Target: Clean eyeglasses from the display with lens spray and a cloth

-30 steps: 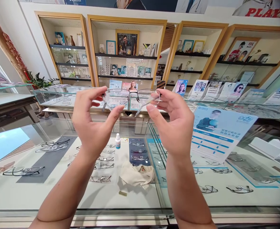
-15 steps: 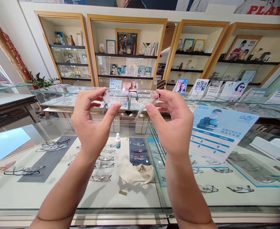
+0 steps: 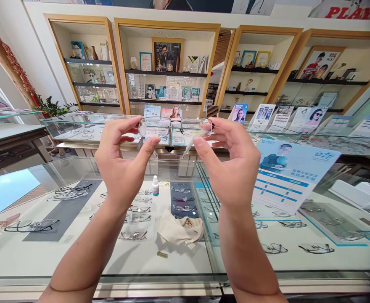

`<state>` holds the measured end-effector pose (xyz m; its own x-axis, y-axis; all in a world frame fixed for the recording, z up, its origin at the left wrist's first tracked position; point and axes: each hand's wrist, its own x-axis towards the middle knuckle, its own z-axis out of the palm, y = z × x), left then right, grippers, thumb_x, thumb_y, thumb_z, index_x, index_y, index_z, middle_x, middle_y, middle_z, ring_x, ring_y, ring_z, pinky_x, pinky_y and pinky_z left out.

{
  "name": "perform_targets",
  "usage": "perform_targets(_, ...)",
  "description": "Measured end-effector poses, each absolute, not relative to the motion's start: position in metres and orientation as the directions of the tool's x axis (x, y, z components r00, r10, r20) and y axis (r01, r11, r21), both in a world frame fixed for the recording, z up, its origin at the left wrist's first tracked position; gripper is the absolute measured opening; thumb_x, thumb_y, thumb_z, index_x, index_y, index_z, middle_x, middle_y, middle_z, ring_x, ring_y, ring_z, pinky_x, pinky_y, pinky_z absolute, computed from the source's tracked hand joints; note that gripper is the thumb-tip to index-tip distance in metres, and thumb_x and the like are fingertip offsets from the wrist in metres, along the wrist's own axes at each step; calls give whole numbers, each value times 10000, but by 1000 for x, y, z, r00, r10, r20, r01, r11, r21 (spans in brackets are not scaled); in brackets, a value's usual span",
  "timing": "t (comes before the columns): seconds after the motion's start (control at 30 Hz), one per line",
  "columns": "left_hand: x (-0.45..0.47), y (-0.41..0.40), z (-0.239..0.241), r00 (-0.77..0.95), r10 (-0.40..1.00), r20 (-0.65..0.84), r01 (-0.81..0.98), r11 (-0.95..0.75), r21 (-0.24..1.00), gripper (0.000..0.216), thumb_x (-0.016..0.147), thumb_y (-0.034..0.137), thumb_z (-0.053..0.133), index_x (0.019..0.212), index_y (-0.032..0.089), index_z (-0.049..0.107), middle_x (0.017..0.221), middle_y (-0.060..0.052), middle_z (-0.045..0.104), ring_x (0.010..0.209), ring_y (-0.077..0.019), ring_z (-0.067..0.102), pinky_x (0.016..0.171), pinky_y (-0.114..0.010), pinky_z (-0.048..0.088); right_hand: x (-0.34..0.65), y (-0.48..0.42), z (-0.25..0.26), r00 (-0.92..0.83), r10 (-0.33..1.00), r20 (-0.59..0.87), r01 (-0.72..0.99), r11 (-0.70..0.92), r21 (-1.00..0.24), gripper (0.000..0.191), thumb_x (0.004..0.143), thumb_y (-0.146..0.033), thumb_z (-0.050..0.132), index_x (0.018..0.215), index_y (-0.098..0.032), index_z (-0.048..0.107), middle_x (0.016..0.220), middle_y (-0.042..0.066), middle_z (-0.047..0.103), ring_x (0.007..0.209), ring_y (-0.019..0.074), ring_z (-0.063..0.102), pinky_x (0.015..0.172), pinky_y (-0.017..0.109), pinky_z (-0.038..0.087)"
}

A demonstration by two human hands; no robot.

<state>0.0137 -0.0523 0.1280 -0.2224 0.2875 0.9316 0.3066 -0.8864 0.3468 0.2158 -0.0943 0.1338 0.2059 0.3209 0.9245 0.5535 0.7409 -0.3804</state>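
A pair of eyeglasses with clear lenses is held up in the air between both hands, above the glass counter. My left hand is closed on its left side, fingers at the hinge and thumb below. On the other side, my right hand pinches the right hinge and temple. Parts of the temples are hidden by the fingers. Beneath the hands, a crumpled cream cleaning cloth lies on the counter. A small white spray bottle with a blue label stands behind it.
The glass display counter holds rows of eyeglasses. A blue and white sign stands at the right. A small gold-coloured piece lies before the cloth. Farther back are another display case and wood-framed shelves.
My right hand has shifted very slightly to the right, and the eyeglasses have tilted a little with it. Both hands keep their hold; the cloth and bottle stay put.
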Motion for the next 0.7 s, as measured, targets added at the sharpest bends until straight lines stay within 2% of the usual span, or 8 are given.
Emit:
perform_targets(0.3, 15, -53, 128, -217, 293, 931, 329, -876, 352, 392, 919, 535, 880, 1254, 373, 757, 1234, -60, 734, 1114, -262, 716, 924, -466, 629, 217, -96, 135, 205, 286, 936, 617, 705, -350, 308, 992, -400, 788, 1283, -323, 725, 1231, 46, 788, 1160, 271, 723, 1061, 547, 625)
perform_targets(0.7, 15, -55, 128, -223, 297, 929, 318, -878, 357, 393, 908, 520, 897, 1241, 359, 762, 1218, -62, 732, 1112, -257, 716, 919, -453, 617, 217, -96, 134, 203, 289, 935, 606, 714, -352, 309, 991, -385, 792, 1284, -322, 718, 1221, 41, 777, 1145, 265, 729, 1043, 525, 627)
